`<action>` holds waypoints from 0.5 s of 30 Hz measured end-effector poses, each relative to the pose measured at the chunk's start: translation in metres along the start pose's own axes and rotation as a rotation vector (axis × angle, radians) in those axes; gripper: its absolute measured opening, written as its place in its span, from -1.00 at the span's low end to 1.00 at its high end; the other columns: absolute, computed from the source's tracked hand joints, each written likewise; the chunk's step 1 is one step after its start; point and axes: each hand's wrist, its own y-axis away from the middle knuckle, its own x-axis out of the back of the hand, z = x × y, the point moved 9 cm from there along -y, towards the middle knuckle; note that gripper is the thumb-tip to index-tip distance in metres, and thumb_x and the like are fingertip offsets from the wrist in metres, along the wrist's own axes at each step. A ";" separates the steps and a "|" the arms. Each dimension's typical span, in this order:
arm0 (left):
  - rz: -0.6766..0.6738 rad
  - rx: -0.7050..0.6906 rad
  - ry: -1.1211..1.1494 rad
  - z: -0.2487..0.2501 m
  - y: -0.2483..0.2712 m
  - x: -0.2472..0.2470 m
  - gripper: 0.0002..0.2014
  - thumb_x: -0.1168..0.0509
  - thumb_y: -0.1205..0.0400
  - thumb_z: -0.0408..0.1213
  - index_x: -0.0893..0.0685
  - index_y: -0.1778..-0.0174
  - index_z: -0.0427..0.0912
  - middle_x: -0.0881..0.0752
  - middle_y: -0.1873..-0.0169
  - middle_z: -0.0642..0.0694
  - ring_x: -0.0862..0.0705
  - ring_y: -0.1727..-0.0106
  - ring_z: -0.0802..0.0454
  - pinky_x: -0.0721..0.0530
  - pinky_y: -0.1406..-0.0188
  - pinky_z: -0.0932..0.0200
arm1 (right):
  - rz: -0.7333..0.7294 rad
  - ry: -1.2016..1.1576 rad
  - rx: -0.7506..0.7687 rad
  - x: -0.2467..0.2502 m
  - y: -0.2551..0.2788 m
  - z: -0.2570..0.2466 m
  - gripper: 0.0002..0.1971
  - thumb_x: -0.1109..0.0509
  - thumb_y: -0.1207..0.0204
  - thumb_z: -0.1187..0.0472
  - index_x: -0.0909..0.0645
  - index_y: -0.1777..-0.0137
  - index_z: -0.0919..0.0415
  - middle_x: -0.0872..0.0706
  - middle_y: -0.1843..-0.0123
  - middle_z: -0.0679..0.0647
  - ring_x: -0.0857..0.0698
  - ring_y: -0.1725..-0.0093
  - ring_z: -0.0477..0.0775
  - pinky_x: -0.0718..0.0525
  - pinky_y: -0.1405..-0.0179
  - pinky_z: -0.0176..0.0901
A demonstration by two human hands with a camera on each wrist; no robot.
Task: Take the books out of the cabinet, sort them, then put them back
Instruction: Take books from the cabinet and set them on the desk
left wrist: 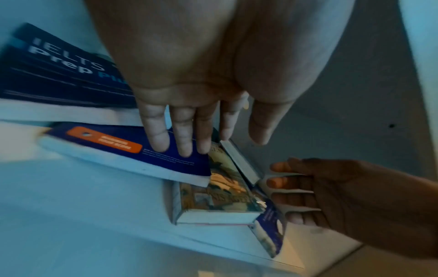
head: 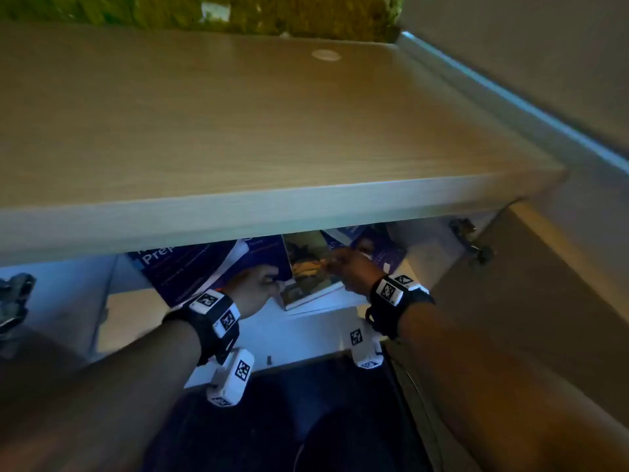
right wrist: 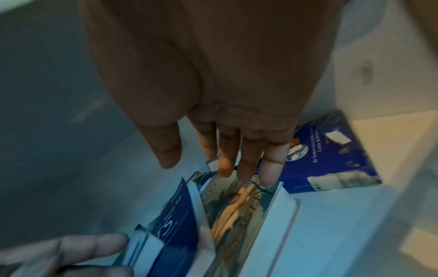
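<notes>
Several books lie leaning inside the white cabinet (head: 316, 321). A large dark blue IELTS Prep book (left wrist: 59, 75) is at the left. In front of it is a blue book with an orange label (left wrist: 128, 155). My left hand (left wrist: 213, 142) rests straight fingers on that book. Beside it lies a thick book with a painted cover (left wrist: 220, 195), also the painted-cover book (right wrist: 237, 206). My right hand (right wrist: 208, 165) reaches over its far end with straight fingers, holding nothing. A blue book with a white picture (right wrist: 331, 161) lies at the right. Both hands, left hand (head: 255, 287) and right hand (head: 347, 267), are under the cabinet's top.
A wide wooden top (head: 272, 131) overhangs the shelf and hides the books' far ends. Metal hinges (head: 469, 240) sit at the opening's right side, and the open door (head: 544, 301) stands at the right. Dark floor (head: 306, 420) lies below.
</notes>
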 end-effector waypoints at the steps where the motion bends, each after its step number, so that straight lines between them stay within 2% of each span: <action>1: 0.037 -0.021 -0.079 -0.003 -0.018 -0.001 -0.45 -0.29 -0.74 -0.11 -0.41 -0.63 -0.22 -0.52 -0.55 -0.22 -0.53 -0.52 -0.14 -0.48 -0.35 0.17 | 0.039 0.039 0.035 0.001 -0.015 0.000 -0.66 -0.41 -0.70 0.11 -0.68 -0.32 0.36 -0.65 -0.08 0.15 -0.63 -0.07 0.10 -0.56 0.04 -0.23; 3: 0.108 -0.050 -0.240 -0.011 -0.051 -0.002 -0.39 -0.28 -0.72 -0.01 -0.36 -0.67 -0.14 -0.44 -0.62 -0.18 -0.47 -0.56 -0.15 -0.48 -0.44 0.14 | 0.084 0.136 0.055 0.002 -0.047 0.009 -0.70 -0.37 -0.73 0.13 -0.69 -0.28 0.35 -0.71 -0.23 0.32 -0.69 -0.24 0.24 -0.56 0.00 -0.17; 5: 0.182 -0.109 -0.385 -0.011 -0.075 -0.006 -0.38 -0.27 -0.69 0.06 -0.36 -0.65 -0.08 -0.44 -0.60 -0.18 -0.47 -0.55 -0.16 -0.49 -0.45 0.10 | 0.089 0.180 0.008 -0.002 -0.075 0.029 -0.61 -0.37 -0.71 0.02 -0.58 -0.45 0.19 -0.62 -0.48 0.26 -0.61 -0.46 0.25 -0.48 -0.20 -0.14; 6: 0.226 -0.132 -0.440 -0.014 -0.084 -0.009 -0.35 -0.27 -0.65 0.13 -0.36 -0.64 -0.05 -0.44 -0.60 -0.18 -0.46 -0.55 -0.16 -0.48 -0.47 0.08 | 0.105 0.142 -0.008 -0.005 -0.084 0.036 -0.50 -0.42 -0.67 -0.06 -0.53 -0.52 0.14 -0.58 -0.51 0.19 -0.57 -0.49 0.21 -0.45 -0.30 -0.14; 8: 0.259 -0.134 -0.528 -0.027 -0.107 -0.018 -0.15 -0.22 -0.52 0.35 -0.23 -0.69 0.04 -0.22 -0.71 -0.17 -0.25 -0.69 -0.16 -0.30 -0.63 -0.02 | 0.174 0.046 0.006 -0.006 -0.107 0.048 -0.41 -0.52 -0.57 -0.13 -0.54 -0.51 0.13 -0.59 -0.43 0.10 -0.58 -0.44 0.14 -0.49 -0.41 -0.09; 10: 0.246 -0.100 -0.633 -0.042 -0.126 -0.028 0.07 -0.16 -0.39 0.56 0.07 -0.75 0.19 0.14 -0.78 -0.10 0.12 -0.78 -0.15 0.04 -0.74 -0.17 | 0.207 0.071 0.056 -0.012 -0.123 0.049 -0.42 -0.52 -0.57 -0.13 -0.58 -0.47 0.19 -0.65 -0.42 0.15 -0.62 -0.44 0.21 -0.55 -0.39 -0.08; 11: 0.243 -0.100 -0.678 -0.047 -0.133 -0.033 0.13 -0.13 -0.35 0.63 0.19 -0.75 0.21 0.26 -0.76 -0.08 0.24 -0.78 -0.13 0.15 -0.73 -0.20 | 0.212 0.092 0.069 -0.016 -0.128 0.050 -0.42 -0.50 -0.57 -0.15 -0.60 -0.46 0.20 -0.67 -0.43 0.17 -0.63 -0.44 0.24 -0.56 -0.36 -0.08; 13: 0.260 -0.130 -0.709 -0.052 -0.141 -0.039 0.17 -0.01 -0.32 0.70 0.30 -0.74 0.19 0.35 -0.74 -0.08 0.34 -0.76 -0.11 0.24 -0.71 -0.22 | 0.220 0.131 0.080 -0.025 -0.139 0.054 -0.39 -0.45 -0.56 -0.22 -0.62 -0.45 0.20 -0.70 -0.44 0.18 -0.65 -0.44 0.26 -0.59 -0.40 0.00; 15: 0.257 -0.177 -0.710 -0.049 -0.143 -0.042 0.19 0.15 -0.27 0.73 0.32 -0.74 0.15 0.37 -0.74 -0.11 0.37 -0.75 -0.14 0.26 -0.71 -0.26 | 0.183 0.151 0.058 -0.030 -0.144 0.058 -0.45 -0.38 -0.64 -0.16 -0.62 -0.46 0.23 -0.69 -0.44 0.21 -0.65 -0.43 0.26 -0.60 -0.43 0.02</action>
